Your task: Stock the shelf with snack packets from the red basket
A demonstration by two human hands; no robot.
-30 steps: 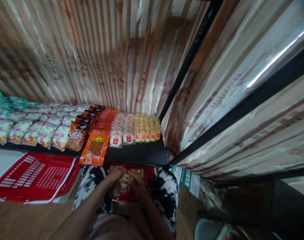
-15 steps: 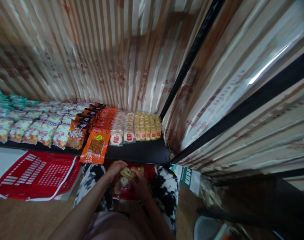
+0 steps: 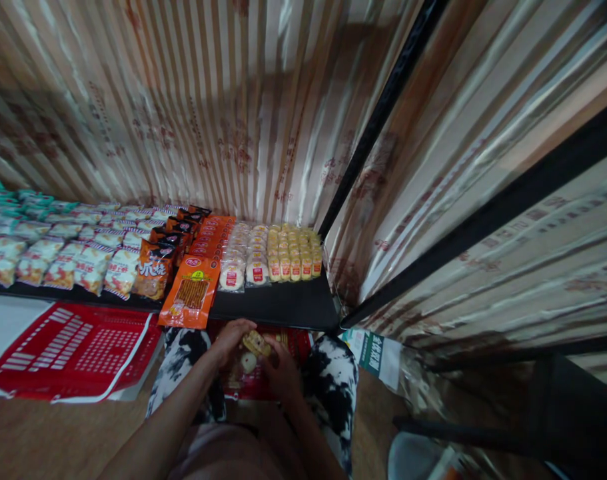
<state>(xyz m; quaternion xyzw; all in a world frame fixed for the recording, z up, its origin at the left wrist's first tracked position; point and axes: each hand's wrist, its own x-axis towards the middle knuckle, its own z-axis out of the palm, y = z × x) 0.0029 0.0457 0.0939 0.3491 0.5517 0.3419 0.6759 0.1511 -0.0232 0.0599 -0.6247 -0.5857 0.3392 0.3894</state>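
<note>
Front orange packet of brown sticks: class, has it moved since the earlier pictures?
No: the orange packet still overhangs the black shelf at the same spot.

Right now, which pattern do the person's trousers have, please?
The trousers have irregular black and white patches, seen best in the head view.

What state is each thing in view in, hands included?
Left hand, gripping the yellowish pack
Right hand, gripping it too
Yellowish pack, held between both hands; seal unclear
Black shelf, partly covered with snacks
Front orange bag, lying face up, overhanging the shelf
White bags, lined up in rows
Red basket between the knees, partly hidden
</note>
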